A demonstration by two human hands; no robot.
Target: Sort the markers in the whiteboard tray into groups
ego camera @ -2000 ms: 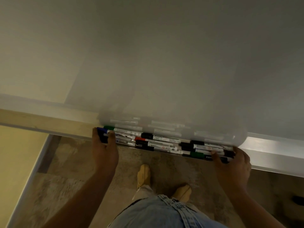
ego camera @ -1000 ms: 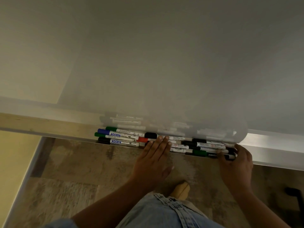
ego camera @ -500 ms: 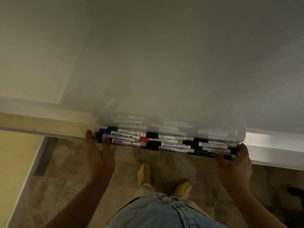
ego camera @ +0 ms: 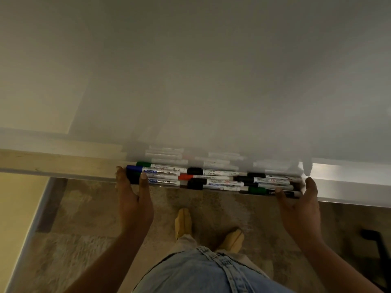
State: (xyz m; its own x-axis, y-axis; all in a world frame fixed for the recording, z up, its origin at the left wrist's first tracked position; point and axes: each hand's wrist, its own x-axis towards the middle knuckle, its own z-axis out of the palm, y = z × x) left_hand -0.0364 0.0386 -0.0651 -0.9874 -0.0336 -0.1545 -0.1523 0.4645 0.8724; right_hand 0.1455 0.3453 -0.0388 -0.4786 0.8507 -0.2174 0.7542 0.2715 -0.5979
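Observation:
Several whiteboard markers lie lengthwise in a packed row on the silver tray (ego camera: 349, 182) under the whiteboard (ego camera: 211, 81). At the left are a green-capped marker (ego camera: 143, 164) and a blue-capped marker (ego camera: 134, 168). A red-capped marker (ego camera: 185, 177) and a black-capped marker (ego camera: 194, 171) sit mid-row, and another green-capped marker (ego camera: 257, 190) lies at the front right. My left hand (ego camera: 133, 199) touches the row's left end with straight fingers. My right hand (ego camera: 300, 206) brackets the right end, its thumb against the front marker.
A wooden ledge (ego camera: 53, 163) runs left of the tray. Below are a mottled floor, my jeans and two tan shoes (ego camera: 184, 220). A dark object (ego camera: 372, 235) stands on the floor at the right. A yellow wall (ego camera: 17, 208) is at the far left.
My left hand moved from the middle of the row back to its left end and now touches the marker ends. My right hand stayed at the right end, its fingers straighter.

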